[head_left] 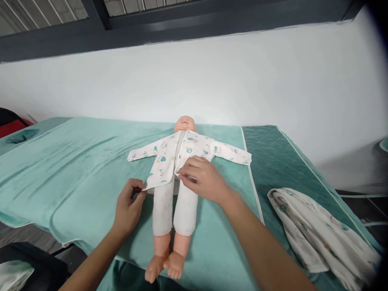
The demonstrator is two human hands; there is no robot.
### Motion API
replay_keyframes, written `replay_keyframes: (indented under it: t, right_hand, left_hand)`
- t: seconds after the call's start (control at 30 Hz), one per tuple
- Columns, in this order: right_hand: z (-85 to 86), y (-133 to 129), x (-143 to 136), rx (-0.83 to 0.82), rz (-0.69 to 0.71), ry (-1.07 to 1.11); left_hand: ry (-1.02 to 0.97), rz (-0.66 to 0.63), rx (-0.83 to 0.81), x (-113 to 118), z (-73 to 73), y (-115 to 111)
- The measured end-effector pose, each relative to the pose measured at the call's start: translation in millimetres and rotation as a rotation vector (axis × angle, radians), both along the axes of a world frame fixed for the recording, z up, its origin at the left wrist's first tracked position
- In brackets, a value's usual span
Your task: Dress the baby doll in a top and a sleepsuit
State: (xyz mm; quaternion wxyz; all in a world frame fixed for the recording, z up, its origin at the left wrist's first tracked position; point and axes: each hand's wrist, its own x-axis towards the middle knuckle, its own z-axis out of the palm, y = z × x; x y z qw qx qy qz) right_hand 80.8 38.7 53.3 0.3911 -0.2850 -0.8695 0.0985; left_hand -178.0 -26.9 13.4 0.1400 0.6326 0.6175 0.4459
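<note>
A baby doll (185, 122) lies on its back on the green blanket (81, 169), its head toward the wall and bare feet toward me. It wears a white printed jacket (163, 159), open down the front, with both sleeves spread out. Its legs are white cloth down to the shins. My left hand (130, 204) pinches the jacket's lower corner on the left side. My right hand (203, 178) is closed on the hem of the other front panel, near the middle. The doll's hands do not show.
Folded white printed clothing (318, 234) lies on the darker green quilt (266, 161) at the right. Behind the bed stands a white wall (212, 81). A black bag (33, 262) is at the lower left, and a red and black item (12, 123) at the far left.
</note>
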Motion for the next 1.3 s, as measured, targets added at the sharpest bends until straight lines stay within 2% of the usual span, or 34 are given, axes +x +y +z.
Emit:
replay_keyframes:
  t: [0.07,0.17,0.23,0.33,0.47,0.7,0.87,1.03,1.3]
  right_hand:
    - [-0.6,0.3,0.7,-0.04,0.014,0.068]
    - [-1.5,1.0,1.2,-0.086,0.008,0.215]
    - [-2.2,2.1,1.7,-0.094,-0.033,0.297]
    - [-3.6,4.8,1.9,-0.057,-0.104,0.346]
    - [-6.8,8.0,-1.1,-0.022,-0.104,0.264]
    - [-12.3,10.5,-4.2,-0.038,-0.095,0.183]
    - [-12.2,7.4,-4.7,-0.034,-0.108,0.103]
    - [-7.9,-2.6,-10.4,0.032,-0.068,-0.037]
    - [-4.3,-10.3,-22.1,0.146,-0.137,-0.122]
  left_hand:
    - [-0.036,0.007,-0.043,-0.9,-1.4,-0.7]
    - [-0.021,-0.052,-0.088,1.5,-2.6,-1.3]
    - [0.0,-0.077,-0.105,4.6,-3.1,-1.4]
    - [0.031,-0.036,-0.154,8.5,-3.8,-0.7]
    - [0.106,-0.018,-0.193,9.6,-5.0,0.8]
    - [0.164,0.077,-0.025,5.2,-8.7,-1.6]
    - [0.174,0.017,-0.019,5.4,-9.7,-3.4]
    - [0.182,0.025,-0.012,6.4,-9.9,-3.7]
    - [0.206,0.083,-0.001,6.1,-12.3,-3.2]
